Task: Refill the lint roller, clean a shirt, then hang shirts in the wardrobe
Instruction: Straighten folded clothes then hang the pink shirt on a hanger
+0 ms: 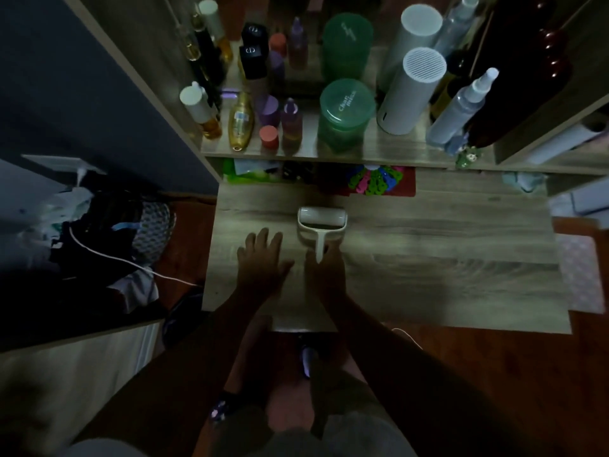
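At the bottom of the frame the person's legs and both forearms reach up toward the pale wood-grain tabletop (428,258) at mid-frame. The left hand (262,258) lies flat on the wood just left of centre, fingers spread wide and holding nothing. Just beside it, the right hand (324,270) sits over the lower end of the thin handle of the cream plastic lint roller (321,222); the dim light leaves it unclear whether the fingers are closed round the handle or only resting on it.

The roller lies flat at the centre of the frame, its wide forked head and white cylinder pointing away from the person. It looks light and rigid, smooth plastic that could slip a little. The slim handle is the natural hold; the fork should be steadied when the roll is changed, and any sticky sheet surface is best left untouched.

Farther off, in the upper frame, a shelf carries two translucent green lidded jars (346,110), white cylinders (408,90) and assorted bottles.
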